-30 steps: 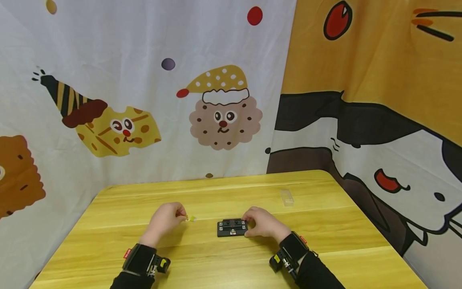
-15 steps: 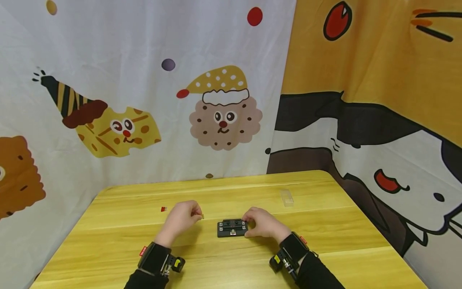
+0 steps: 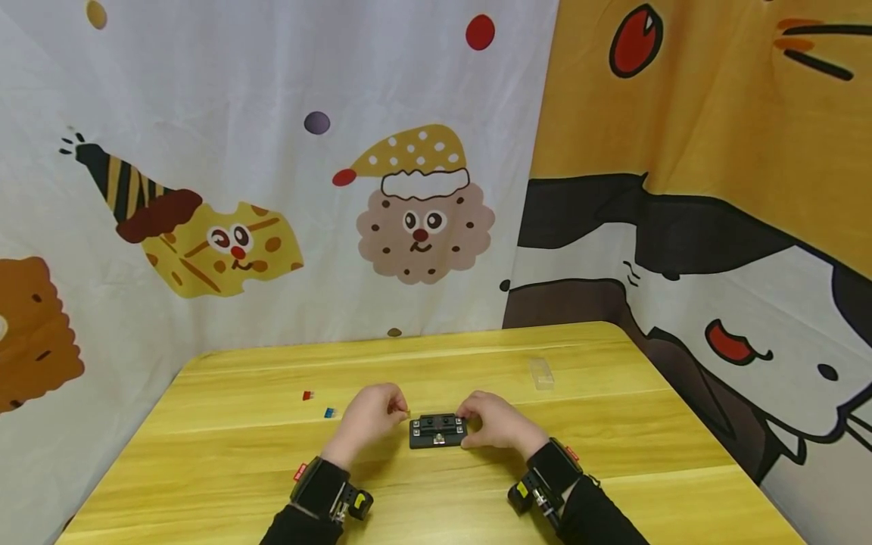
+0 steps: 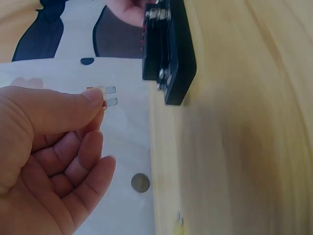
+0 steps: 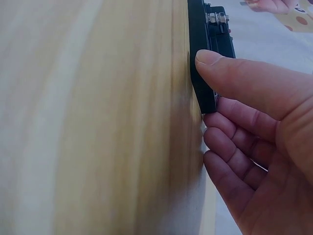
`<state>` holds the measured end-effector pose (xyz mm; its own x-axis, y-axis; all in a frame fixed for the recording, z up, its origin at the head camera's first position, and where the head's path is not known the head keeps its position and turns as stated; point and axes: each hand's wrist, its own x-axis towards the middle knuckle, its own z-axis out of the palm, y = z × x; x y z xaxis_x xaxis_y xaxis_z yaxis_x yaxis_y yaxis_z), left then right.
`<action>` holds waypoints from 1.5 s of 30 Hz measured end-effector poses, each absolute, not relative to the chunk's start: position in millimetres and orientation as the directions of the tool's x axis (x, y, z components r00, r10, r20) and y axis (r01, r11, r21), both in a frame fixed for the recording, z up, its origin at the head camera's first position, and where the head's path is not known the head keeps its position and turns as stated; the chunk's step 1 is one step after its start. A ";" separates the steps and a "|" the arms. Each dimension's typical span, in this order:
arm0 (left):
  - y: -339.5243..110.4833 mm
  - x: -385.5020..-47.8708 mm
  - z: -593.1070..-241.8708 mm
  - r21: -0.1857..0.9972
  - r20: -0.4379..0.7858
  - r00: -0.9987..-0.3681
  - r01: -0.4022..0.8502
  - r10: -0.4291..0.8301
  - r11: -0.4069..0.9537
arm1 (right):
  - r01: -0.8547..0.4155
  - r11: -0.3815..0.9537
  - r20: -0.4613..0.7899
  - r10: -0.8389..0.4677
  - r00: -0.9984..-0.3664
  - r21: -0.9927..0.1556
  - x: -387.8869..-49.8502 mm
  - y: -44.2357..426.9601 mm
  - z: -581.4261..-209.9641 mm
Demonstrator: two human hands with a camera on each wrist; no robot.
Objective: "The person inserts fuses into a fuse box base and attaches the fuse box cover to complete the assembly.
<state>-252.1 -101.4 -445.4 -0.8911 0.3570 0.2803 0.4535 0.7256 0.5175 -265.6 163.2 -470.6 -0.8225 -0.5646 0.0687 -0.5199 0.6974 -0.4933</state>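
Note:
Between the thumb and fingertip of my left hand I pinch a small blade fuse. Its body looks orange, and two flat metal prongs stick out past the thumb toward the block. A black fuse block with metal screw terminals lies on the table, just right of the left fingertips and apart from the fuse. My right hand grips the block's right end, the thumb on its near edge and the other fingers curled at the end and behind.
To the left of my left hand lie a red fuse and a blue fuse. A yellow piece shows at the bottom of the left wrist view. Farther back on the right is a clear plastic box. A printed curtain hangs behind the table.
My left hand has moved right to the fuse block with the pinched fuse, uncovering the red and blue fuses and covering the yellow piece. The right hand and the block have stayed in place.

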 end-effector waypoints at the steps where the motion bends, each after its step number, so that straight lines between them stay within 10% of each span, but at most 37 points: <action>1: -99.4 -252.1 -445.7 0.518 0.284 -0.888 0.459 0.361 0.722 | -0.518 0.697 0.067 -0.564 -0.823 -0.496 -265.5 163.0 -470.6; 45: -36.2 -271.0 -457.8 0.464 0.293 -0.856 0.517 0.426 0.719 | -0.532 0.677 0.088 -0.573 -0.815 -0.509 -271.2 165.3 -475.8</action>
